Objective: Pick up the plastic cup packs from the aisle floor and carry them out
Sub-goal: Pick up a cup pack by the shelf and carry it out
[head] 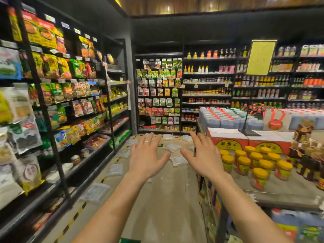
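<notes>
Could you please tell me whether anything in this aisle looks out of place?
Yes: clear, flat plastic cup packs lie scattered at odd angles along the pale aisle floor, not shelved. The left hand and right hand are open, holding none.

I can't read a thing here: the yellow sign (260,57) upper right and the red cartons (229,143) below show only blurred characters.

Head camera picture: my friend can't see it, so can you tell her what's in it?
A left hand and a right hand reach forward, open and empty, over a shop aisle floor scattered with clear plastic packs. Shelves of food packets line the left side; yellow-lidded jars stand on a display at the right.
</notes>
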Action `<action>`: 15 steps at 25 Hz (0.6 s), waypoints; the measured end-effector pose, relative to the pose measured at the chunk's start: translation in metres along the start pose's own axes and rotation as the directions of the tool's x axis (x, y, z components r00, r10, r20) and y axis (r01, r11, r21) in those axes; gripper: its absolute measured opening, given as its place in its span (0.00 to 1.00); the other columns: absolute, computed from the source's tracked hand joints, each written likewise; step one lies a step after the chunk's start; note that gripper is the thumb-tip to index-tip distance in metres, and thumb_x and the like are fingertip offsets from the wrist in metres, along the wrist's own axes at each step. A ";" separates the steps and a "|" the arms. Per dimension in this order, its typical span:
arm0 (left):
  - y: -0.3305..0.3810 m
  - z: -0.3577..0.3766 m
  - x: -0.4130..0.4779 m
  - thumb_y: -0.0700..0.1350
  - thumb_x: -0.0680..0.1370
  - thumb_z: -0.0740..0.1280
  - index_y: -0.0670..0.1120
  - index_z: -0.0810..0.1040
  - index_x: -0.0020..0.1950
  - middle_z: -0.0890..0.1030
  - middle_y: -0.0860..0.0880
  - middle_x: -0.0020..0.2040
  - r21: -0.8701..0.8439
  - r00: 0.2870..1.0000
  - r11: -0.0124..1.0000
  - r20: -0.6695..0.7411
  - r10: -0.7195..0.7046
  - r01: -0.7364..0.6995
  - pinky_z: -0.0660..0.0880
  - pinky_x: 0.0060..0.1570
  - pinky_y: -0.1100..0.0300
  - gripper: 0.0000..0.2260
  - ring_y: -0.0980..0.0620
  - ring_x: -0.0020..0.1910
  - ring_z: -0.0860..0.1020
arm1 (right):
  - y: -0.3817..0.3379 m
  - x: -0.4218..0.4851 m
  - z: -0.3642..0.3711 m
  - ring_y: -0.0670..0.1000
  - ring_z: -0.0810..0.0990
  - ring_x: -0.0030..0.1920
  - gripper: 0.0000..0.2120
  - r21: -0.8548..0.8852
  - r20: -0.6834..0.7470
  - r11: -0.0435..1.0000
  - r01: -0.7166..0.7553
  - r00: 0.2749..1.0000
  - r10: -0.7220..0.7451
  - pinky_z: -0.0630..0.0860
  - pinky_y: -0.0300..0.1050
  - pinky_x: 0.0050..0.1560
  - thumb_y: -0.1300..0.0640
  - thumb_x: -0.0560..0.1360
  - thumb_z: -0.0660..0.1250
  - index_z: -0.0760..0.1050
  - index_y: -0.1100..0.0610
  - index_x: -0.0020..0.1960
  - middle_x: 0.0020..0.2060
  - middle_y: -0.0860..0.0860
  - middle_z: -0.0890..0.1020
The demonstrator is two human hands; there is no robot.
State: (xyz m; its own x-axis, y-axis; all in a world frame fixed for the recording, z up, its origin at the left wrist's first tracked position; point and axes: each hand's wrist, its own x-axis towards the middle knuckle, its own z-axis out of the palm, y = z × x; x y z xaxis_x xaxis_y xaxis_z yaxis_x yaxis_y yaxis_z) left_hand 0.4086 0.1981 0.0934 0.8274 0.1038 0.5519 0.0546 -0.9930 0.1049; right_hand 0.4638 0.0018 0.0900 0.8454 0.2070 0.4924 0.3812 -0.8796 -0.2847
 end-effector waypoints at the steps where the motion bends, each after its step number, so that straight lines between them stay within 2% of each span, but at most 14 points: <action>1: -0.004 0.011 0.012 0.70 0.76 0.52 0.56 0.57 0.78 0.62 0.50 0.78 0.006 1.000 1.000 -0.003 -0.007 0.007 0.61 0.72 0.45 0.34 0.48 0.77 0.58 | 0.002 0.014 0.011 0.55 0.51 0.78 0.36 0.002 0.014 1.000 0.003 1.000 -0.003 0.55 0.57 0.74 0.29 0.75 0.50 0.46 0.42 0.79 0.79 0.49 0.55; 4: -0.021 0.039 0.046 0.70 0.75 0.51 0.56 0.57 0.79 0.61 0.50 0.79 0.017 1.000 1.000 0.003 -0.024 0.024 0.60 0.73 0.47 0.34 0.48 0.77 0.58 | 0.001 0.052 0.039 0.54 0.51 0.78 0.36 0.013 0.048 1.000 0.004 0.999 -0.004 0.53 0.55 0.75 0.30 0.76 0.50 0.47 0.42 0.79 0.79 0.49 0.54; 8: -0.055 0.079 0.092 0.69 0.76 0.53 0.57 0.55 0.79 0.57 0.52 0.80 -0.024 0.997 0.998 0.045 -0.062 0.063 0.57 0.74 0.46 0.34 0.49 0.78 0.54 | -0.005 0.102 0.084 0.54 0.51 0.78 0.36 0.006 0.054 1.000 0.016 0.998 -0.016 0.53 0.55 0.75 0.31 0.76 0.51 0.47 0.42 0.79 0.79 0.49 0.54; 15: -0.169 0.148 0.190 0.69 0.77 0.53 0.57 0.54 0.79 0.55 0.52 0.80 -0.054 0.997 0.997 0.061 -0.056 0.060 0.56 0.74 0.45 0.33 0.49 0.79 0.53 | -0.057 0.214 0.182 0.55 0.51 0.78 0.36 -0.026 0.069 1.000 0.006 0.998 -0.004 0.53 0.56 0.75 0.30 0.76 0.50 0.47 0.43 0.79 0.79 0.50 0.54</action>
State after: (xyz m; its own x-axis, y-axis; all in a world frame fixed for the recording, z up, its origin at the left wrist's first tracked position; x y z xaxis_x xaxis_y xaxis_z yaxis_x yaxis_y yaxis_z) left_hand 0.6393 0.3768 0.0585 0.8558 0.1558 0.4933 0.0735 -0.9805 0.1822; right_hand 0.6910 0.1745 0.0626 0.8678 0.2395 0.4353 0.3760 -0.8893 -0.2604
